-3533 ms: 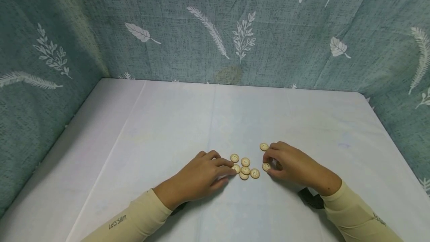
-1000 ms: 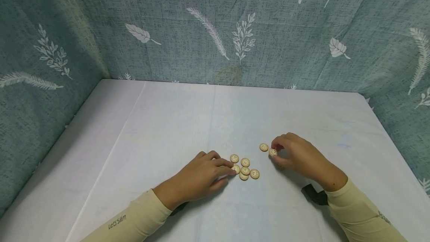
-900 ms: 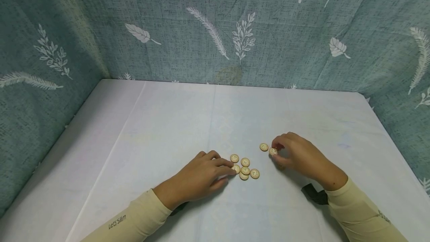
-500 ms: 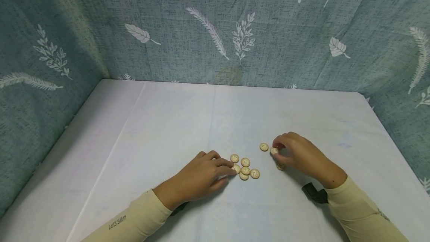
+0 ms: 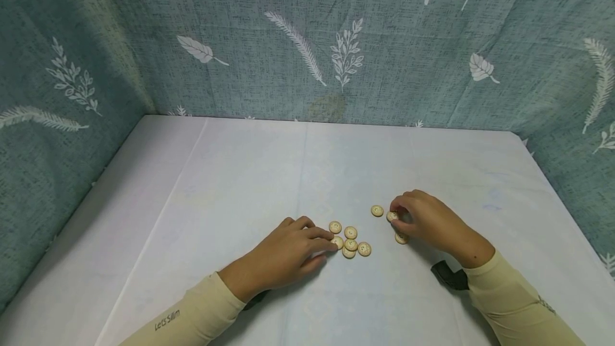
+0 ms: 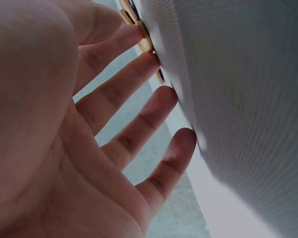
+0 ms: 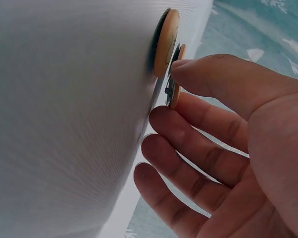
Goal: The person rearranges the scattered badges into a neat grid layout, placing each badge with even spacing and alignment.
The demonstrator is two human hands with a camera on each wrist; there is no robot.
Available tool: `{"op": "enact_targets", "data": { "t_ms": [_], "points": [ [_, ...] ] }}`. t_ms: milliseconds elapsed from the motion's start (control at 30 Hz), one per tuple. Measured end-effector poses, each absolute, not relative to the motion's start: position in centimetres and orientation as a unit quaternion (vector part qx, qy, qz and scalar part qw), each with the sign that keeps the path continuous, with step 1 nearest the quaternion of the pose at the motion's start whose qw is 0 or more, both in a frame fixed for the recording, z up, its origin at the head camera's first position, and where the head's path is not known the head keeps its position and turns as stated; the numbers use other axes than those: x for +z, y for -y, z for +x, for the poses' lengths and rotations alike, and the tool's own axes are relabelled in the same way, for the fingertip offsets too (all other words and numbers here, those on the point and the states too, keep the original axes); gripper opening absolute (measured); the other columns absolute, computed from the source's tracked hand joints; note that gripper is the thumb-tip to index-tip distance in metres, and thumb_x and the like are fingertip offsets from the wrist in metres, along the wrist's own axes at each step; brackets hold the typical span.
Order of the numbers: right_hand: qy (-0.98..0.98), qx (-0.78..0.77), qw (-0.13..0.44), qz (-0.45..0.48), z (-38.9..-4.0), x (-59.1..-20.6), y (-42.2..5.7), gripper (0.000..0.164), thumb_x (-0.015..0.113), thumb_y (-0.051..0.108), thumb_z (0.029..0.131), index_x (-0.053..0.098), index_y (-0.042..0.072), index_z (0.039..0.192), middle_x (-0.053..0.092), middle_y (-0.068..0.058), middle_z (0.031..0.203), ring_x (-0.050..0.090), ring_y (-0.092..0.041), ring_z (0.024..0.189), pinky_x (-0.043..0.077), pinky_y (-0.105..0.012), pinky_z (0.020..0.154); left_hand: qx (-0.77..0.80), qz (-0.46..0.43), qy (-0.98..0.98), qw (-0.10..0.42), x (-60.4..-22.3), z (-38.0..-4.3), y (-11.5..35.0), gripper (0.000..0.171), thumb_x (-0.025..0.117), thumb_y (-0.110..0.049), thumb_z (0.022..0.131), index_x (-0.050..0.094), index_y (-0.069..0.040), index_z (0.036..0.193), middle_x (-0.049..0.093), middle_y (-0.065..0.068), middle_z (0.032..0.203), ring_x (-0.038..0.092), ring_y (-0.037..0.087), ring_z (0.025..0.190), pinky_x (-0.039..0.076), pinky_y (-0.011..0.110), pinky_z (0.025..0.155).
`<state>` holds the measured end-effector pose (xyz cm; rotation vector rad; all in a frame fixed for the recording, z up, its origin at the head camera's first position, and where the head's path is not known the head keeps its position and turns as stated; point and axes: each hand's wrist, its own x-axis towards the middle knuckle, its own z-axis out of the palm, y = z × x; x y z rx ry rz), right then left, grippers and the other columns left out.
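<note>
Several round, pale wooden buttons lie on the white-covered table. My left hand (image 5: 290,252) rests palm down, its extended fingertips touching the left button (image 5: 338,243) of a loose cluster. In that cluster one button (image 5: 351,245) overlaps another button (image 5: 348,253). My right hand (image 5: 427,223) pinches a button (image 5: 392,217) between thumb and fingers, low over the cloth; the right wrist view shows this pinched button (image 7: 175,96) tilted on edge. One button (image 5: 377,211) lies just left of it, and another button (image 5: 401,238) lies under the right hand, partly hidden.
The table (image 5: 230,175) wears a white cloth with fold lines. Teal curtains (image 5: 269,68) with white leaf prints hang at the back and both sides. A dark strap (image 5: 450,276) shows at the right wrist.
Since the oldest frame my right hand has moved up and right, with a button now in its pinch. Lately it shifts only slightly, and the button beneath it shows more. My left hand stays put.
</note>
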<state>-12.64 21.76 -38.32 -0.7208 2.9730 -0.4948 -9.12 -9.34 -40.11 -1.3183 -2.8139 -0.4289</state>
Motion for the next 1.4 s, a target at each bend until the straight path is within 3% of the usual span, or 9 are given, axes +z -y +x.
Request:
{"op": "enact_targets", "data": {
  "t_ms": [467, 1400],
  "points": [
    [-0.958, -0.171, 0.027, -0.227, -13.03, -38.52, -21.67, 0.006, 0.076, 0.014, 0.087, 0.072, 0.012, 0.092, 0.059, 0.007, 0.079, 0.051, -0.010, 0.077, 0.047, -0.033, 0.070, -0.142, -0.423, 0.895, 0.009, -40.25, -9.28, 9.32, 0.025, 0.063, -0.029, 0.098, 0.073, -0.029, 0.121, 0.069, -0.011, 0.126, 0.058, 0.014, 0.112, 0.045, 0.036, 0.085],
    [-0.957, -0.195, 0.037, -0.213, -13.58, -39.03, -21.85, 0.009, 0.074, 0.009, 0.088, 0.070, 0.009, 0.096, 0.060, 0.004, 0.078, 0.053, -0.010, 0.074, 0.047, -0.033, 0.068, -0.141, -0.422, 0.895, 0.002, -40.38, -9.27, 9.24, 0.025, 0.063, -0.031, 0.098, 0.073, -0.029, 0.121, 0.068, -0.012, 0.128, 0.058, 0.013, 0.112, 0.045, 0.036, 0.084]
  ]
}}
